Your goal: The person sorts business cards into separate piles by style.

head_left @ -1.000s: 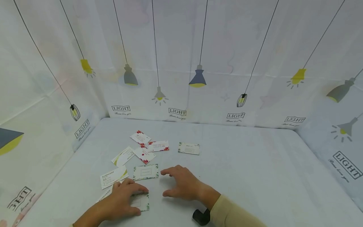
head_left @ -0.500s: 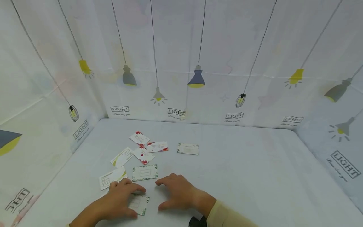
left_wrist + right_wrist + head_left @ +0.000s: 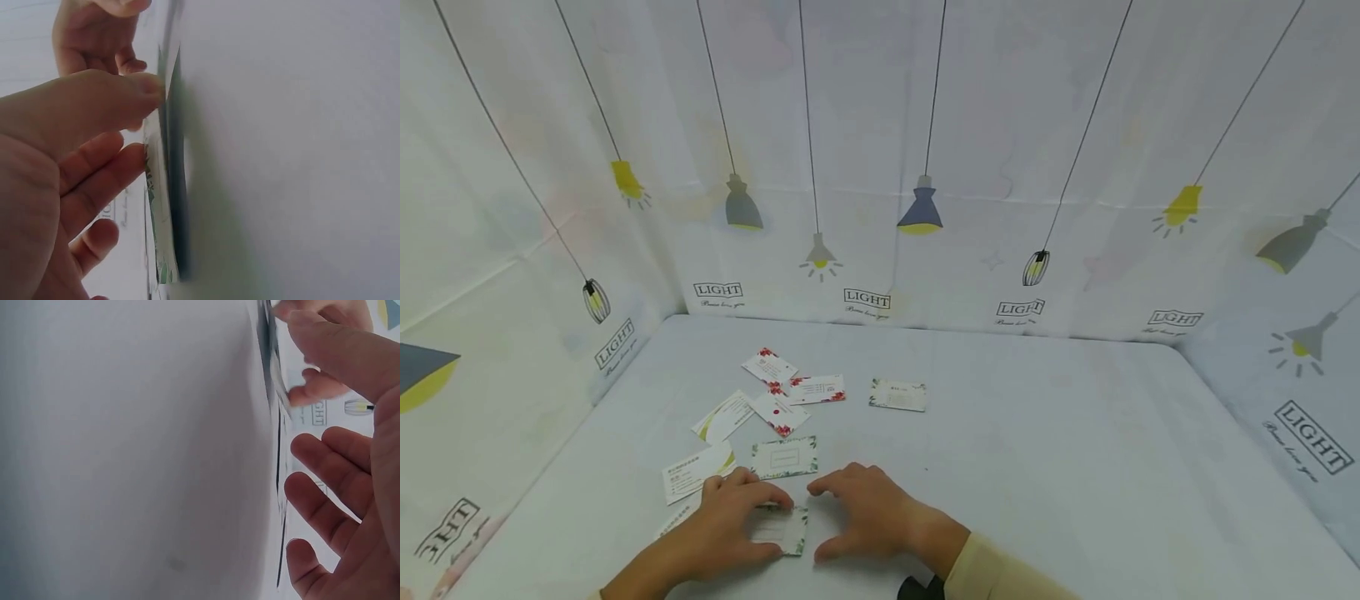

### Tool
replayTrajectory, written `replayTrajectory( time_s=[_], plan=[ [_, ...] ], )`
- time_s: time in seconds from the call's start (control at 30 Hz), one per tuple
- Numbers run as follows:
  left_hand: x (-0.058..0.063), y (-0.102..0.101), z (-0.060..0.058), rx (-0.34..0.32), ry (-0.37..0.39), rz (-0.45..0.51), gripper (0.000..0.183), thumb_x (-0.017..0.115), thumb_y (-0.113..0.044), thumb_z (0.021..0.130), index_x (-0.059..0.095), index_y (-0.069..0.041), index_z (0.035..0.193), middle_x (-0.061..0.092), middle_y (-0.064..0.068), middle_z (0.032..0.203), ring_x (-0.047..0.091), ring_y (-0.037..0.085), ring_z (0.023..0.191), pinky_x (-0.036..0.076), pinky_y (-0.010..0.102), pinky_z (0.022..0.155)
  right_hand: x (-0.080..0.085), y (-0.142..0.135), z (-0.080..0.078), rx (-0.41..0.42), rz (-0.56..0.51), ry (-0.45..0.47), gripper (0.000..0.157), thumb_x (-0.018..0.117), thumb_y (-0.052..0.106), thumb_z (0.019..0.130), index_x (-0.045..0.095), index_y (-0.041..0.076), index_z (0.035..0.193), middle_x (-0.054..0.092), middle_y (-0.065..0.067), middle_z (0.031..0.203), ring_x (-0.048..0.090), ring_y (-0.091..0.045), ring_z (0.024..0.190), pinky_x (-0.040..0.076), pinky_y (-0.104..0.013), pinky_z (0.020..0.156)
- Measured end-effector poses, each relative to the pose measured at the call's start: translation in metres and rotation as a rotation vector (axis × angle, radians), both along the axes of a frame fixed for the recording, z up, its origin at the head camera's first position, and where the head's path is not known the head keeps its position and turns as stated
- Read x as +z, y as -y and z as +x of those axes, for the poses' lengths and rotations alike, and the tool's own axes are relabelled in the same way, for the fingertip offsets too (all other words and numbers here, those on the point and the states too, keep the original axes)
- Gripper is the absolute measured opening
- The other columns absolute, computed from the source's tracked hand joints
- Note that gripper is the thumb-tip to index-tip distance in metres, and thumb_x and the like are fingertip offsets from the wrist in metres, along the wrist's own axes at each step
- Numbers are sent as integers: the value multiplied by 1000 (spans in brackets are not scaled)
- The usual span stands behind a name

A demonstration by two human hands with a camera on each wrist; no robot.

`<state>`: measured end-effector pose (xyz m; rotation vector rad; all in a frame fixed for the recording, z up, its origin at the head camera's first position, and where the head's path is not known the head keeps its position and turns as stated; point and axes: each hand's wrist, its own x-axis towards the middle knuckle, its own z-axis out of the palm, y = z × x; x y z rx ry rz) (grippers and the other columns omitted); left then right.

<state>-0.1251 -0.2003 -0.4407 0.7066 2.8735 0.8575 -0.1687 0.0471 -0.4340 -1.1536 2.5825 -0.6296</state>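
My left hand (image 3: 726, 525) holds a green-leaf-bordered business card (image 3: 784, 529) low over the front of the table, its thumb at the near edge and its fingers at the far edge. In the left wrist view, the card (image 3: 161, 206) is seen edge-on beneath the thumb, with a second layer slightly parted from it. Just right of it, my right hand (image 3: 876, 517) has thumb and fingers spread apart, with nothing between them. Another green-bordered card (image 3: 785, 457) lies flat beyond both hands.
Several white cards with red flowers (image 3: 817, 388) overlap farther back. Cards with yellow-green curves (image 3: 700, 472) lie at the left, one partly hidden by the left hand. A green-bordered card (image 3: 898, 395) lies apart. A black object (image 3: 920, 588) shows beside the right sleeve. A printed curtain (image 3: 985, 125) encloses the table.
The left hand has turned the green-bordered card a little and shifted it right. The right hand has come nearer and slightly down and left, its fingers still spread.
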Motion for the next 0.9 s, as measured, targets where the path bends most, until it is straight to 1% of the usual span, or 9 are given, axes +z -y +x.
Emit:
replayTrajectory(
  time_s=[0.17,0.23,0.33,0.43,0.57,0.63,0.7,0.77,0.9],
  plan=[
    [-2,-8,-2,10,-47,29,40,87,-34,74,69,-29,109,61,-24,104,42,6,99,24,44,81,-4,5,1,41,-18,-77,62,79,51,82,62,22,133,61,18,126,52,-4,109,40,-29,90],
    [-2,-10,-2,17,-50,35,39,87,-34,74,69,-29,109,61,-24,104,42,6,99,23,44,81,-3,7,2,34,-6,-90,57,78,49,83,63,23,132,61,19,124,52,-4,108,41,-30,90],
    [-2,-13,-3,29,-56,33,39,87,-34,74,69,-30,109,58,-24,103,42,6,99,24,43,81,-1,9,2,3,12,-88,52,78,44,84,64,22,130,63,19,121,52,-5,107,41,-32,92],
    [-2,-16,-4,30,-76,32,40,87,-33,74,68,-30,110,57,-22,102,42,7,99,25,43,80,-1,8,1,-34,8,-58,50,77,41,86,65,21,129,63,18,118,52,-5,105,41,-33,94],
    [-1,-17,-5,9,-110,24,47,87,-32,74,66,-28,116,59,-21,110,44,10,106,25,44,81,0,1,-1,-74,-37,-33,47,77,36,86,65,19,128,63,15,116,53,-5,102,42,-32,92],
    [0,-16,-6,17,-104,21,52,88,-29,73,66,-26,120,59,-19,114,44,12,109,25,45,83,1,-4,-3,-84,-60,-39,47,77,34,86,64,19,128,63,14,117,53,-5,100,43,-30,90],
    [1,-14,-7,42,-89,22,55,89,-27,72,67,-25,122,59,-18,115,43,14,111,25,45,84,4,-9,-4,-90,-85,-42,47,78,32,85,64,17,128,63,12,117,54,-6,100,44,-30,89],
    [3,-12,-9,81,-66,22,55,90,-26,71,68,-24,122,58,-16,114,43,14,112,25,46,85,7,-13,-5,-95,-103,-42,48,78,31,85,64,15,129,63,11,119,55,-7,101,44,-30,90],
    [7,-8,-13,146,-28,9,56,91,-28,71,69,-24,122,56,-15,112,42,16,113,26,45,85,9,-20,-7,-117,-129,-26,50,78,29,86,63,12,131,63,10,122,56,-10,104,45,-31,91]
  ],
)
